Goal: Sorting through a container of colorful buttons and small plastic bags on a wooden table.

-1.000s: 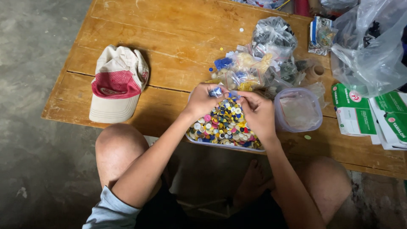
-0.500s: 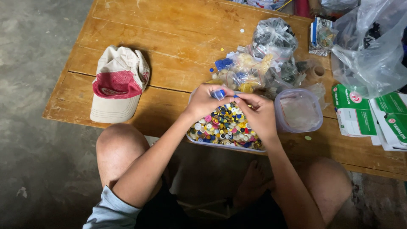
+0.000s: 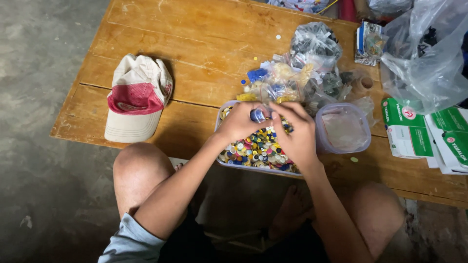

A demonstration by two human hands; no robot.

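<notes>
Both hands meet over a clear plastic tray [image 3: 229,165] filled with several small coloured caps [image 3: 256,148] at the near edge of the wooden table [image 3: 195,44]. My left hand [image 3: 239,122] pinches a small blue cap [image 3: 257,115] between thumb and fingers. My right hand [image 3: 295,134] touches the same cap from the right, its fingers curled over the tray. The far part of the tray is hidden by both hands.
A red and cream cap [image 3: 136,97] lies at the table's left. Small clear bags of parts [image 3: 297,73] pile behind the tray. A clear lidded tub [image 3: 343,127] stands to the right, then green and white boxes [image 3: 424,131] and a large plastic bag [image 3: 429,53].
The hands stay over the tray, shifting slightly together around the blue cap. Nothing else has moved.
</notes>
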